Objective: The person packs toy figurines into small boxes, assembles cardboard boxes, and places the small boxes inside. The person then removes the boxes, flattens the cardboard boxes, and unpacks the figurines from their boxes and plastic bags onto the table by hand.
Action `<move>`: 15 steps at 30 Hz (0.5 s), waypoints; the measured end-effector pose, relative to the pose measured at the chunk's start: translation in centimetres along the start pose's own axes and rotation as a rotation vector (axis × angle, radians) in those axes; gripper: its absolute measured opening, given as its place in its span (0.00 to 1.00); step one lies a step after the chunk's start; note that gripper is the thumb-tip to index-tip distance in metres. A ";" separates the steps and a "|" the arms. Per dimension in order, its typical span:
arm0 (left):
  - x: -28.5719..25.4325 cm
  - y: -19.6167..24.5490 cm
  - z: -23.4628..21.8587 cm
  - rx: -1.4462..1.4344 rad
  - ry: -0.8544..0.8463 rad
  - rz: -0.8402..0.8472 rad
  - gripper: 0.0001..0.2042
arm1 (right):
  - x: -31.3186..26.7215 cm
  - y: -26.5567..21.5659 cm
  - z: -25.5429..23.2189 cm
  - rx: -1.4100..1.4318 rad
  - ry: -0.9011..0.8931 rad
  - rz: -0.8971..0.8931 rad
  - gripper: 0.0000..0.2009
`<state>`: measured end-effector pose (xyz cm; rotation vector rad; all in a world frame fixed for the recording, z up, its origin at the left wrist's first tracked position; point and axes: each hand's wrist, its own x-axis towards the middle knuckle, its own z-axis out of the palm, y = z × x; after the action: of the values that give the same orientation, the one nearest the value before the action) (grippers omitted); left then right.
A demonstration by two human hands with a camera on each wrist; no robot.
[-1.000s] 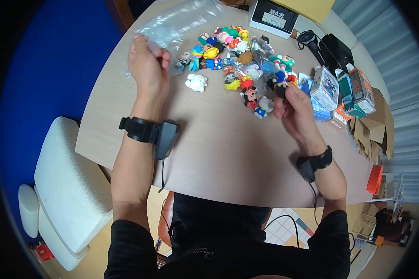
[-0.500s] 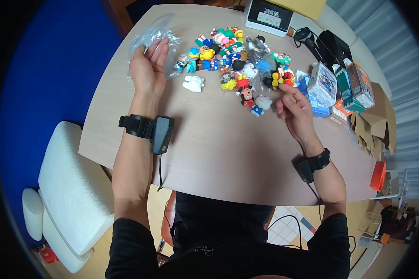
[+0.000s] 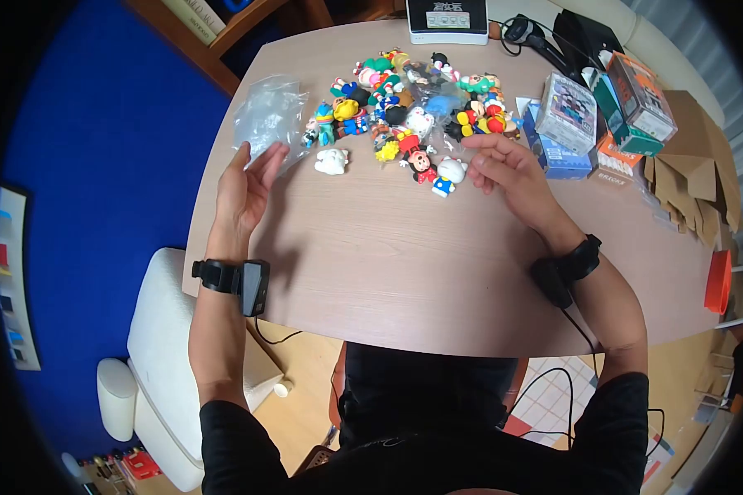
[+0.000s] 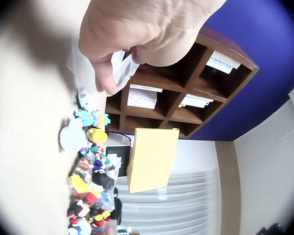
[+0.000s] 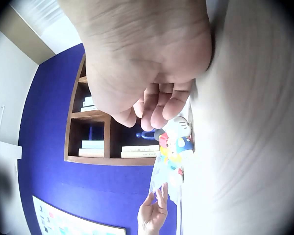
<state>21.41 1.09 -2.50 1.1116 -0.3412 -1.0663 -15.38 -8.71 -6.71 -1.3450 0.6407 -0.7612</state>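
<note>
Colourful small figures lie in a cluster, among them a red-dressed one (image 3: pixel 418 162) and a white-and-blue one (image 3: pixel 448 176). A white figure (image 3: pixel 332 161) lies apart at the cluster's left. The left hand (image 3: pixel 246 191) is raised in front of a clear plastic bag (image 3: pixel 270 114), fingers loosely extended; whether it touches the bag I cannot tell. Just right of the white-and-blue figure is the right hand (image 3: pixel 516 180), fingers loosely bent and holding nothing. In the right wrist view that hand (image 5: pixel 152 63) hangs relaxed beside the figures.
At the right stand several toy boxes (image 3: pixel 566 114) and folded brown cardboard (image 3: pixel 692 157). A white device (image 3: pixel 448 23) and a black scanner (image 3: pixel 537 41) are at the back. A red container (image 3: pixel 717 281) sits at the right edge, a wooden shelf (image 3: pixel 223 41) at the back left.
The head view has shifted. The right hand has let go of a dark-headed figure, now among the others. The left hand has lowered, and the bag lies flatter behind it.
</note>
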 end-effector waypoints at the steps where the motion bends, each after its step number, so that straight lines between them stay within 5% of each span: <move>1: -0.4 0.1 0.1 0.082 0.024 -0.009 0.16 | 0.0 0.0 0.1 -0.016 -0.007 0.008 0.15; 4: -1.7 1.3 0.5 0.382 -0.003 -0.147 0.17 | 0.2 0.3 -0.3 -0.012 -0.028 -0.002 0.15; 9: -0.3 3.1 0.7 1.065 -0.038 -0.033 0.22 | 0.3 0.2 -0.3 -0.031 -0.038 -0.014 0.15; 11: 1.3 2.7 2.2 1.170 -0.173 0.617 0.22 | 0.3 0.2 -0.2 -0.065 -0.049 0.004 0.14; 13: 3.7 2.1 1.9 1.427 -0.180 0.712 0.21 | 0.2 0.1 0.0 -0.068 -0.051 0.004 0.13; 15: 7.2 0.6 0.5 2.136 -0.138 0.915 0.27 | 0.2 0.0 -0.3 -0.075 -0.043 -0.004 0.13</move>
<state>24.96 -5.16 -3.66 2.1997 -2.1178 0.5157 -15.47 -9.01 -6.70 -1.4283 0.6381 -0.7153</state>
